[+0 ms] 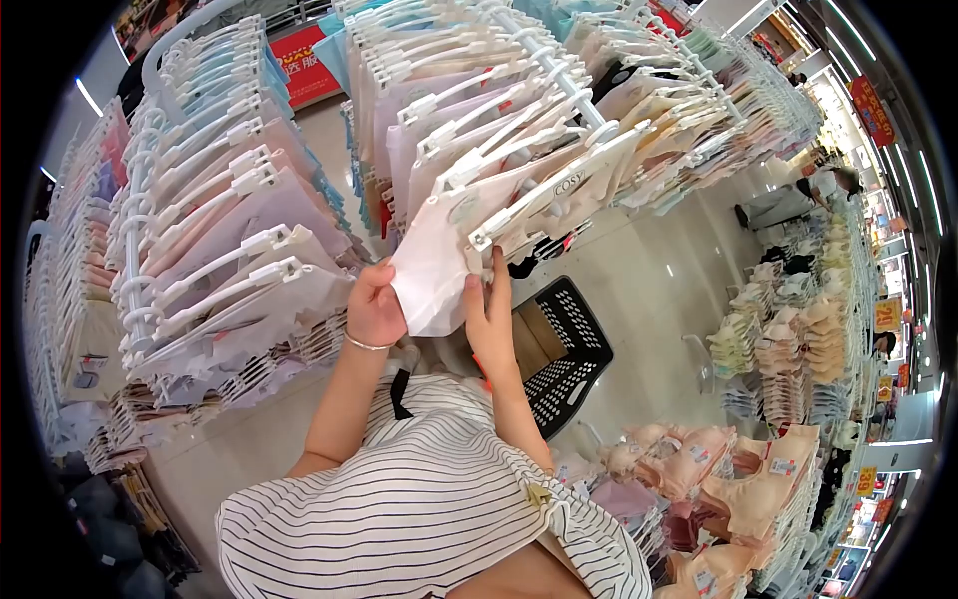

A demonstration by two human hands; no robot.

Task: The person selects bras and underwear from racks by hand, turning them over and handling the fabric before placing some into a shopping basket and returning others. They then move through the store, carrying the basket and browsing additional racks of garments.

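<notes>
A pale pink pair of underpants (436,280) hangs by white clips from a hanger at the near end of the middle rack. My left hand (376,307), with a thin bracelet at the wrist, is closed on its left edge. On the opposite edge, my right hand (489,317) has its thumb against the fabric and its fingers pointing up, close to a white hanger clip (481,240). Just right of it hangs a beige pair marked COSY (571,192). Several more pastel pairs line up behind on white hangers.
A black shopping basket (564,349) with a brown item inside stands below my right hand. Another rack of underwear (239,230) is close on the left. Bras (763,484) hang at the lower right. A person (798,200) stands farther down the aisle.
</notes>
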